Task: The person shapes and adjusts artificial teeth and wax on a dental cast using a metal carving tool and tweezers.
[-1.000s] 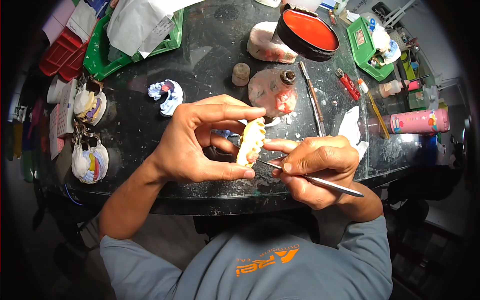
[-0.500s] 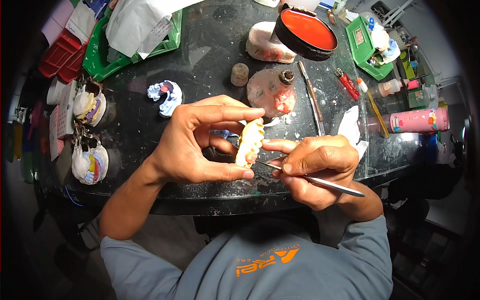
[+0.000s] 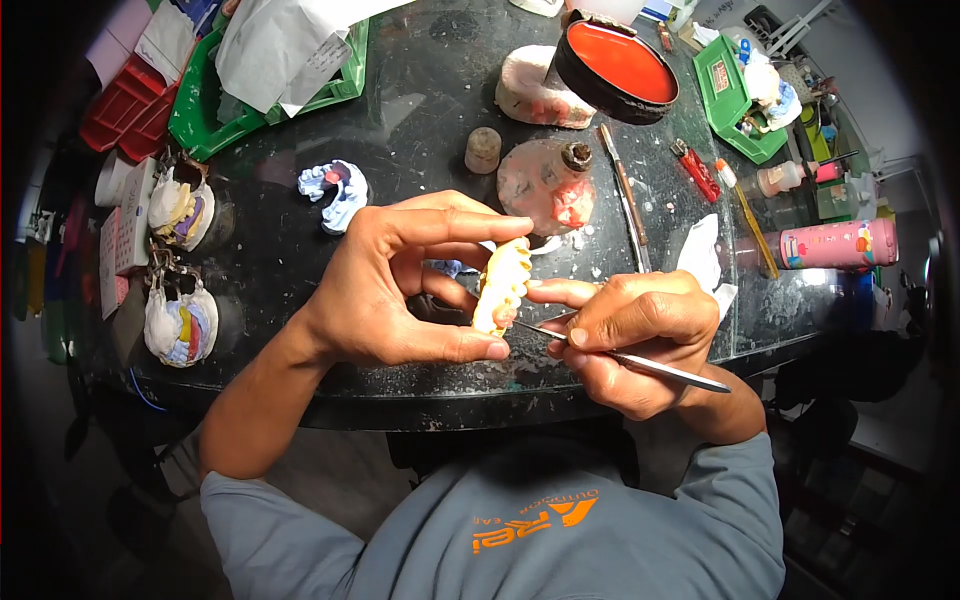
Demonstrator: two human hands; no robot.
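Yellow dental cast, pinkish at its near end; silver-grey hand tool. Tabletop: black, flecked with white. Far: black tin, orange-red contents. Left: pale-blue arch, green tray. Right: red lighter; pink bottle, multicoloured print. Near: grey shirt, orange lettering.

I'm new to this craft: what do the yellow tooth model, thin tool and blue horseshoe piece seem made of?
Yellow tooth model: probably matte plaster, opaque with moulded ridges; resin is possible. Thin tool: likely polished metal, its grey handle gleaming. Blue horseshoe piece: perhaps plaster or silicone; its opaque, lumpy surface leaves that open.
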